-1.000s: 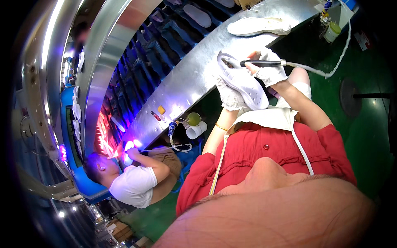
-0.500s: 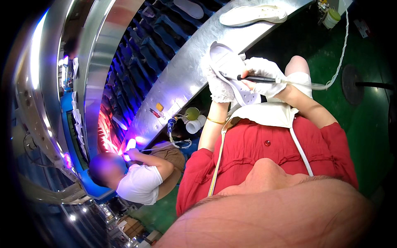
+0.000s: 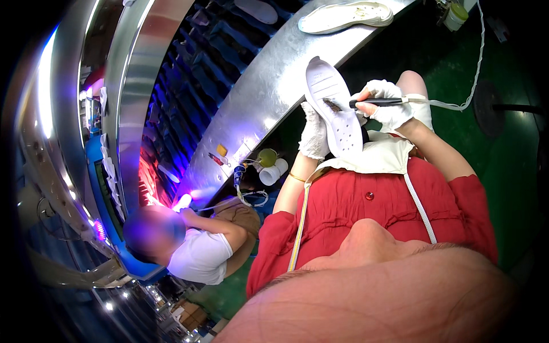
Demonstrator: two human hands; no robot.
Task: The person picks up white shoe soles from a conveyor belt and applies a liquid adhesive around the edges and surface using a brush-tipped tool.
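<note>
My left hand point(image 3: 313, 135), in a white fabric glove, grips a white shoe sole point(image 3: 325, 83) from its left side. The sole stands tilted with its inner face toward me; ridges cross one end and small holes dot the other. My right hand point(image 3: 392, 112), gloved with bare fingertips, is closed around the black handle of a brush point(image 3: 382, 102). A pale flexible tube point(image 3: 440, 104) runs from the handle's back end. The dark brush tip lies over the middle of the sole; whether it touches is hard to see.
A metal-edged conveyor point(image 3: 251, 91) runs along my left, carrying rows of dark items. A white shoe point(image 3: 346, 17) lies on its ledge, with a small yellow block point(image 3: 221, 150) farther down. White and yellow-green containers point(image 3: 270, 175) hang beside it. A co-worker point(image 3: 200, 251) sits at the lower left.
The sole has turned so its inner face shows more fully. My right hand has shifted right and slightly up with the brush. The co-worker's head has moved slightly.
</note>
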